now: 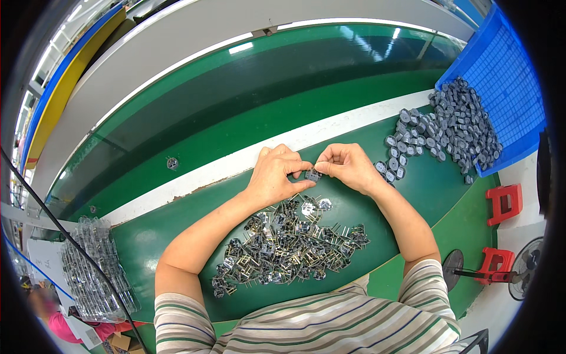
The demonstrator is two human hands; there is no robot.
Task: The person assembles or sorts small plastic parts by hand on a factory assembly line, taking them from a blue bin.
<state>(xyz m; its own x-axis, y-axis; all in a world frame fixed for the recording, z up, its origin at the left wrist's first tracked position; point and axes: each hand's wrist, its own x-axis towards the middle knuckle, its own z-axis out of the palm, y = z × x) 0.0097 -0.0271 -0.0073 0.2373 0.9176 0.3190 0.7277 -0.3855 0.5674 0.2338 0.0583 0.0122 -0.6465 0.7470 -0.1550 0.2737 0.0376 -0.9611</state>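
Above the green tabletop, my left hand (276,174) pinches a small dark grey part (312,175) between thumb and forefinger. My right hand (352,167) grips the same part from the other side with its fingertips, which partly cover it. Just below my hands spreads a heap of small dark parts with brass-coloured metal pins (289,248). A few shiny silvery round pieces (315,206) lie at the heap's upper edge. To the right of my right hand are loose grey rounded housings (407,141), some showing a pale inner face.
A tipped blue crate (501,65) spills more grey housings at the far right. A white ledge (194,184) divides the tabletop from a green conveyor belt (247,127) carrying a small round part (172,163). Clear plastic trays (97,265) are stacked at left. Red stools (504,203) stand at right.
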